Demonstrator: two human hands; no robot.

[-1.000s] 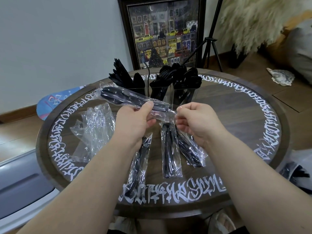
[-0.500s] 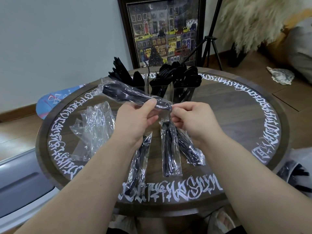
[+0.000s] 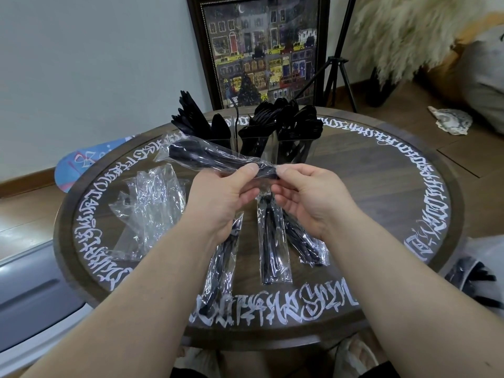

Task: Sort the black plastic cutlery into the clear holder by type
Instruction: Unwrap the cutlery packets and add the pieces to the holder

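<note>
A wrapped cutlery pack [image 3: 210,158] is held up over the round table [image 3: 381,192], just in front of the clear holder [image 3: 268,148] w/ black cutlery standing in it. Left hand [image 3: 222,197] & right hand [image 3: 306,197] both pinch the pack's near end. 3 more packs [image 3: 272,241] lie on the table under the hands, empty wrappers [image 3: 152,203] to the left.

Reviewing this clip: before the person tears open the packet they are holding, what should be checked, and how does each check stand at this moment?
1. Both hands on the packet: left hand and right hand pinch the wrapped cutlery packet at its near end. Ok.
2. Packet lifted off the table. Ok.
3. Wrapper opened: no tear visible. Not ok.
4. Type of cutlery inside: blurred by the film. Cannot tell.
5. Clear holder upright behind the hands, within reach. Ok.
6. More packets on the table unopened. Not ok.
</note>
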